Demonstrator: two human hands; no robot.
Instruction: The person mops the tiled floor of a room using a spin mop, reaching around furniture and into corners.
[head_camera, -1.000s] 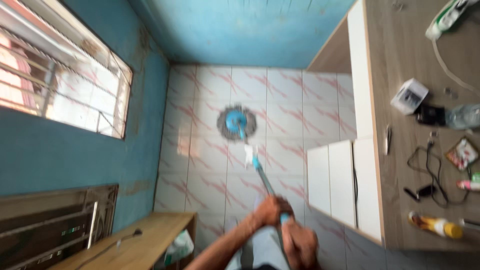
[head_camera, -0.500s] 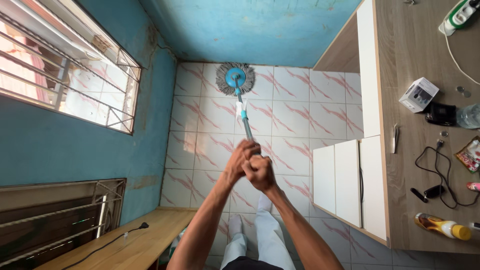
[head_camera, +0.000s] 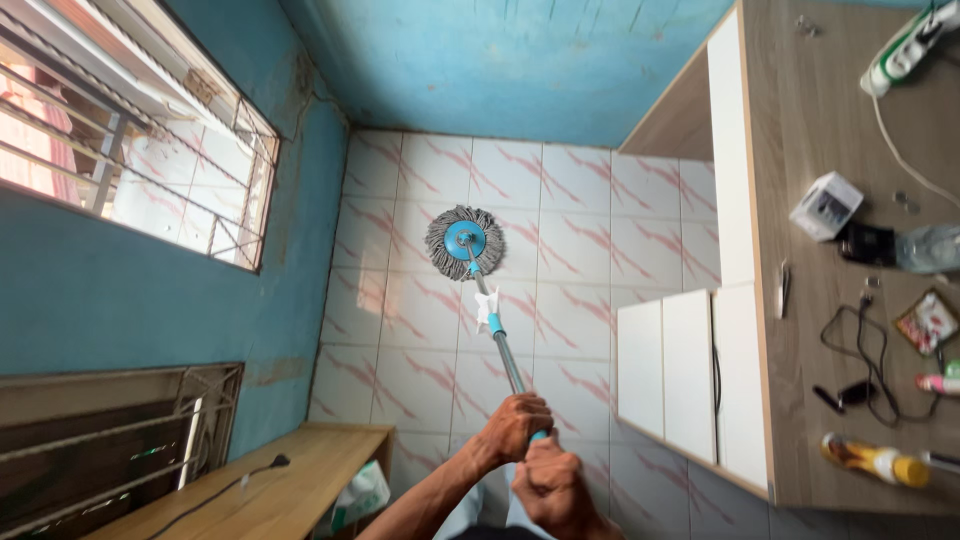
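Mop (head_camera: 464, 242) on tiles, both hands (head_camera: 530, 455) gripping

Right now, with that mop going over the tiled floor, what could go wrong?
The mop head works close to the white cabinet, so a wide sweep might knock its doors. Both the left hand and right hand grip the handle's end, which probably gives less control. Freshly mopped tiles may be slippery underfoot.

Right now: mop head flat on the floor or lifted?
Flat on the floor: the round mop head has its grey strands spread on the tiles, pole angled to both hands.
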